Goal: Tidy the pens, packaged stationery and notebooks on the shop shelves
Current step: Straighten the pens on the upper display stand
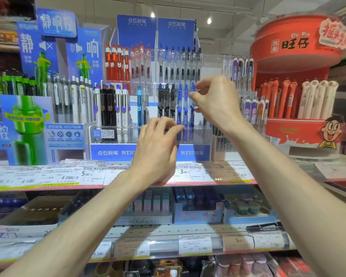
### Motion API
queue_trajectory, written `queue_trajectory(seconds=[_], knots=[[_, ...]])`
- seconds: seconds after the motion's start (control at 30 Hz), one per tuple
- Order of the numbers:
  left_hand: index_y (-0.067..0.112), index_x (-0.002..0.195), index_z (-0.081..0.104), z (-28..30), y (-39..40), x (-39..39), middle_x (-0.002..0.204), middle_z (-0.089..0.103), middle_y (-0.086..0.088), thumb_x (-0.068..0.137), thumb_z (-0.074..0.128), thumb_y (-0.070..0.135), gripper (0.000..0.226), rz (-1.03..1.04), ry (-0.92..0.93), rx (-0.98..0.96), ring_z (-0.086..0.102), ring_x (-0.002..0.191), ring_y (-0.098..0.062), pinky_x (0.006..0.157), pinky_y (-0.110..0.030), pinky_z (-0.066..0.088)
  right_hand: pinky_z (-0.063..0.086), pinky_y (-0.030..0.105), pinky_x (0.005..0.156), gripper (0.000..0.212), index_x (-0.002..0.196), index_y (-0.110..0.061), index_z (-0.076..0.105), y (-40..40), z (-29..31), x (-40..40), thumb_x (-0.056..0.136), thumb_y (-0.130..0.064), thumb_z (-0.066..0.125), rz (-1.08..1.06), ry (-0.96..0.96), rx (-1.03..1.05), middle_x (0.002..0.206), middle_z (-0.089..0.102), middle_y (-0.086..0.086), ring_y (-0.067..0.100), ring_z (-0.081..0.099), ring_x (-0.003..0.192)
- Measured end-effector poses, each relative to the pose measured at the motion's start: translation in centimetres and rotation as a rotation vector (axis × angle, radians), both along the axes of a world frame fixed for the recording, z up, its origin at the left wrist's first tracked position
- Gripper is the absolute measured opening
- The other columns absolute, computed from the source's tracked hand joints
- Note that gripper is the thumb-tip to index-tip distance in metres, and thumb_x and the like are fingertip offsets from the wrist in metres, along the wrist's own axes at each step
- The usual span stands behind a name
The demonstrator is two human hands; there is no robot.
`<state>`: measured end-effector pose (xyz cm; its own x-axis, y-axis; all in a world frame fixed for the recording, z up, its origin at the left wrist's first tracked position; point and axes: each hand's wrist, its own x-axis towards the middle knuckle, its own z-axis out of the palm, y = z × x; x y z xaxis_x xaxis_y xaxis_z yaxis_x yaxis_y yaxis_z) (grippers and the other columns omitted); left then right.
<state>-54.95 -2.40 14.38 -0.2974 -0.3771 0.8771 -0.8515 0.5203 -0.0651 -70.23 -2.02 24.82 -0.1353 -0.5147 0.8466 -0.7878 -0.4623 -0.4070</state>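
Observation:
A clear tiered pen display [200, 134] stands on the upper shelf. Its lower row holds black pens [166, 100] and blue pens [180, 102] upright. My right hand [216, 100] is raised at the right end of that row, thumb and forefinger pinched on the top of the rightmost blue pen [192, 87]. My left hand [156, 150] is lower, its fingers bent with the tips touching the display's clear front near the bases of the blue pens; nothing is held in it. Red pens [116, 62] and more clear-barrelled pens fill the upper row.
A blue-and-green pen stand [28, 116] sits to the left, and a red round gel-pen stand [296, 96] to the right. Price labels [84, 176] line the shelf edge. The shelf below holds boxed stationery [196, 206].

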Motion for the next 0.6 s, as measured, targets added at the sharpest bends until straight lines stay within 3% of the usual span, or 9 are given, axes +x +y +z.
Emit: queue_trajectory(seconds=[0.17,0.37,0.43,0.5,0.6], knots=[[0.017,0.131,0.057,0.0,0.0,0.0,0.123,0.053,-0.002,0.088,0.057,0.016,0.043,-0.003,0.001,0.012,0.043,0.117,-0.022,0.100,-0.042,0.038,0.055,0.040,0.096,0.033,0.123,-0.010,0.068,0.4,-0.5,0.1,0.092,-0.021,0.071,-0.091,0.103,0.013,0.111,0.075,0.005,0.018,0.074,0.088],[0.017,0.132,0.057,0.1,0.2,0.0,0.124,0.053,-0.002,0.088,0.056,0.017,0.044,-0.007,-0.005,0.022,0.043,0.117,-0.022,0.101,-0.041,0.038,0.058,0.040,0.092,0.039,0.129,-0.010,0.064,0.5,-1.1,-0.1,0.092,-0.018,0.071,-0.050,0.080,0.019,0.113,0.075,0.006,0.017,0.074,0.091],[0.017,0.133,0.056,0.1,0.2,0.1,0.124,0.052,-0.001,0.089,0.056,0.017,0.044,-0.007,-0.012,0.021,0.042,0.117,-0.022,0.100,-0.041,0.038,0.049,0.037,0.106,0.042,0.133,-0.012,0.062,0.6,-1.7,-0.1,0.092,-0.016,0.069,-0.063,0.081,-0.017,0.121,0.072,0.005,0.018,0.072,0.102],[0.017,0.133,0.056,0.1,0.2,0.1,0.123,0.052,-0.001,0.089,0.056,0.017,0.045,-0.008,-0.014,0.020,0.042,0.116,-0.022,0.099,-0.041,0.039,0.028,0.031,0.116,0.042,0.135,-0.016,0.061,0.6,-2.4,0.1,0.094,-0.019,0.067,-0.103,0.105,-0.052,0.126,0.070,0.001,0.016,0.071,0.106],[0.017,0.133,0.057,0.0,0.3,0.2,0.123,0.052,-0.001,0.089,0.054,0.017,0.045,-0.024,-0.001,0.023,0.042,0.116,-0.021,0.098,-0.039,0.037,0.044,0.039,0.110,0.040,0.133,-0.018,0.062,0.7,-3.5,0.2,0.094,-0.023,0.065,-0.056,0.099,-0.109,0.126,0.070,-0.002,0.013,0.070,0.105]])
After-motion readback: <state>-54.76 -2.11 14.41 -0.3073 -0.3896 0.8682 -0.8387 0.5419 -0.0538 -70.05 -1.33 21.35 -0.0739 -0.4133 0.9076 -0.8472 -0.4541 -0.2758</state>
